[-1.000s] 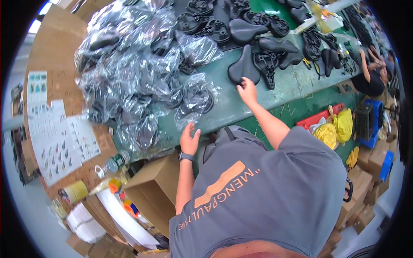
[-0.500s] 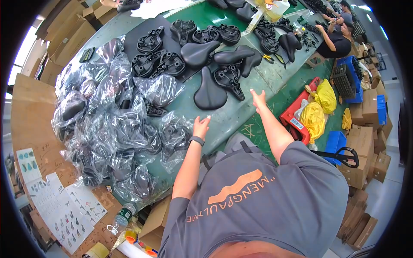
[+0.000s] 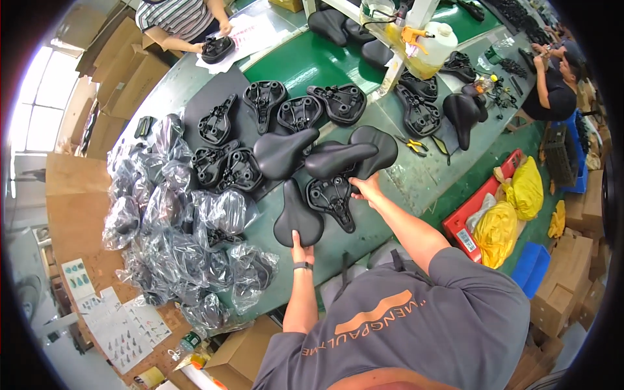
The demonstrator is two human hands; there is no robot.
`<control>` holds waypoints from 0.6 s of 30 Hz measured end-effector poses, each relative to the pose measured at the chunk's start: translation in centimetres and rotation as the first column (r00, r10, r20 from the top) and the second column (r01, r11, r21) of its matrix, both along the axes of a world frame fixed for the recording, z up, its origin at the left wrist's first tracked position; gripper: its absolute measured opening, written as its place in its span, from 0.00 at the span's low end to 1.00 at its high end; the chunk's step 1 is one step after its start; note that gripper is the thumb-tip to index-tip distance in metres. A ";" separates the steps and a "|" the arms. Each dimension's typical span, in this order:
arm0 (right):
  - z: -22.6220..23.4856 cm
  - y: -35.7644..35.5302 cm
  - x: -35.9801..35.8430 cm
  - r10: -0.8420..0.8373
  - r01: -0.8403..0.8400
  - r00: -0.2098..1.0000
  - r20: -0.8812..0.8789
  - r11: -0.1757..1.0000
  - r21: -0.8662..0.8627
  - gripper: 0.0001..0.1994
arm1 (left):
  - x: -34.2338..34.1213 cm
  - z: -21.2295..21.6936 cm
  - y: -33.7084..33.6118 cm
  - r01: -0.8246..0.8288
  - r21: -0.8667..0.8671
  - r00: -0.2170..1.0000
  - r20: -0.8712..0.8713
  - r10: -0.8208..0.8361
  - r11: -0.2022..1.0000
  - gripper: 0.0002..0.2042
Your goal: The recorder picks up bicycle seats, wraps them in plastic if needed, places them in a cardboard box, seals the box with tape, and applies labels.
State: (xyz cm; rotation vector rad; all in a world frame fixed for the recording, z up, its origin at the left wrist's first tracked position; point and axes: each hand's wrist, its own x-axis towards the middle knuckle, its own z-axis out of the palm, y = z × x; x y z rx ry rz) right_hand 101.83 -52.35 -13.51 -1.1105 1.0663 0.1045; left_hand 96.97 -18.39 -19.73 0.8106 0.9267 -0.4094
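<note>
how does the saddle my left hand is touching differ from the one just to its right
The touched saddle has its smooth cover facing up, while the neighbouring saddle is underside up, showing its frame. The touched saddle's narrow nose points away from you; the neighbouring saddle's points toward you. Your left hand is at the touched saddle's wide end, not on the neighbouring saddle. Both are black.
</note>
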 end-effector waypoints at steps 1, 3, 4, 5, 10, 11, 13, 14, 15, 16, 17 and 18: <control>0.3 -1.4 0.4 0.023 -0.023 0.999 0.044 1.000 0.013 0.55 | 0.2 0.6 -0.9 0.004 0.005 1.000 0.017 -0.004 1.000 0.34; -0.4 -4.3 1.1 0.064 -0.050 0.986 0.151 0.994 -0.095 0.52 | 0.9 0.9 -2.6 0.029 0.000 0.999 0.026 -0.029 1.000 0.33; 0.1 -5.5 1.6 0.120 -0.110 0.982 0.149 0.991 -0.076 0.48 | 1.5 1.4 -3.3 0.040 0.009 0.999 0.021 -0.041 0.999 0.33; 0.6 -6.9 2.2 0.140 -0.138 0.973 0.183 0.990 -0.025 0.46 | 2.1 2.4 -4.5 0.058 0.011 0.998 0.013 -0.058 0.998 0.33; 1.8 -11.9 8.8 0.206 -0.235 0.934 0.291 0.970 0.065 0.42 | 9.4 3.0 -9.4 0.124 0.019 0.989 0.080 -0.125 0.992 0.33; 1.5 -12.8 10.6 0.252 -0.258 0.935 0.251 0.966 -0.006 0.44 | 10.5 3.1 -10.4 0.086 0.017 0.992 0.090 -0.087 0.996 0.33; 0.4 -14.8 14.5 0.365 -0.335 0.902 0.232 0.929 -0.156 0.49 | 12.5 3.1 -12.0 0.032 0.020 0.995 0.097 -0.034 0.999 0.31; 0.3 -15.3 16.8 0.385 -0.346 0.891 0.241 0.919 -0.188 0.48 | 13.8 3.1 -12.5 0.022 0.025 0.995 0.092 -0.024 0.999 0.31; 0.2 -15.7 19.0 0.406 -0.357 0.880 0.247 0.908 -0.219 0.48 | 15.0 3.2 -12.8 0.052 0.031 0.992 0.111 -0.055 0.998 0.31; -0.4 -16.0 21.4 0.380 -0.343 0.879 0.287 0.924 -0.170 0.46 | 16.2 3.3 -13.3 0.082 0.037 0.988 0.128 -0.086 0.996 0.31; -0.2 -16.6 24.3 0.407 -0.371 0.852 0.329 0.913 -0.170 0.52 | 17.8 3.4 -13.7 0.084 0.056 0.985 0.147 -0.092 0.995 0.32; -1.4 -17.6 27.0 0.397 -0.342 0.851 0.343 0.916 -0.212 0.52 | 20.0 2.8 -14.3 0.097 0.042 0.973 0.204 -0.104 0.994 0.32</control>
